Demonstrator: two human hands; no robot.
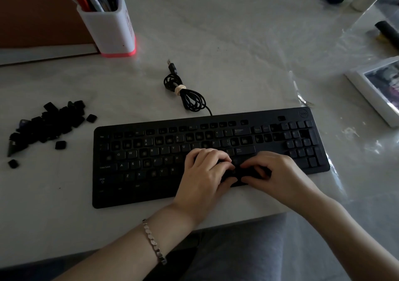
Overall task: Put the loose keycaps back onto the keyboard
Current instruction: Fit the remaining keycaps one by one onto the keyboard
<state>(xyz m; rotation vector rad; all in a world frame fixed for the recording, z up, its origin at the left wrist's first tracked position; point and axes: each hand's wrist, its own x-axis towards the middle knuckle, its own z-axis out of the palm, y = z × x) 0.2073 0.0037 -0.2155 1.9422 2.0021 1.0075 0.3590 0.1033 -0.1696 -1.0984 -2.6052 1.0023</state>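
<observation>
Pale marbled table (216,32) fills the frame, under a clear plastic sheet. Across the middle lies the black keyboard (138,194), with many keys seated and several sockets bare in its left and middle rows.

Both hands sit at its lower middle. The left hand (203,172) and the right hand (278,172) have their fingers curled, tips close together over a dark patch of the board. In this dim light I cannot tell whether they pinch a keycap there or only press down.

A white pen holder (112,28) stands at upper left. The loose keycaps (49,123) lie heaped at mid left, well apart from the hands, and the bundled cable (187,95) lies just above the keyboard. One stray cap (60,145) lies between heap and keyboard.

The caps are probably light, stiff, smooth plastic, easy to fumble. I would take one by two opposite side walls between thumb and forefinger, legend up. Then press it straight down over its socket, since its underside clips may snap if forced askew.
</observation>
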